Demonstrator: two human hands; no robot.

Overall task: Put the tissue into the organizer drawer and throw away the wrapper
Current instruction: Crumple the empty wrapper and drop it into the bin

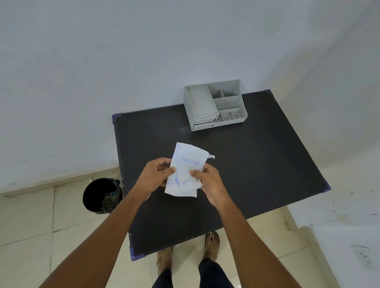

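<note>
Two bare forearms reach over the black square table (pixel 260 169); left hand (pixel 155 175) and right hand (pixel 209 180) pinch a white paper wrapper (pixel 184 170) at its side edges, above the table's near half. Blue print reads "GLOVES"; long axis near upright, top torn. Grey plastic compartment organizer (pixel 215 104) with closed drawers at far edge, path unobstructed. Black-lined round bin (pixel 102 195) on floor, left.
</note>
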